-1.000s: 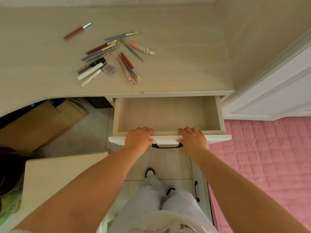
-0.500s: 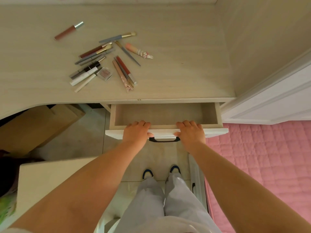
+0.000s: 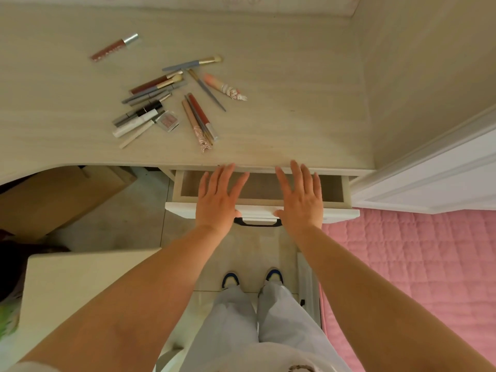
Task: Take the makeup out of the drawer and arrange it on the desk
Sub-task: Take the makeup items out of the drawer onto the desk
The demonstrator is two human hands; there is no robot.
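Both hands lie flat with fingers straight and spread, holding nothing: the left hand (image 3: 218,199) and the right hand (image 3: 300,198) sit side by side over the white front of the drawer (image 3: 339,212), either side of its black handle (image 3: 257,223). The drawer stands slightly open under the desk (image 3: 281,108) edge. The makeup (image 3: 171,103) lies scattered on the desk at about 11 o'clock from the hands, with one lip gloss tube (image 3: 114,47) apart, farther toward 10 o'clock.
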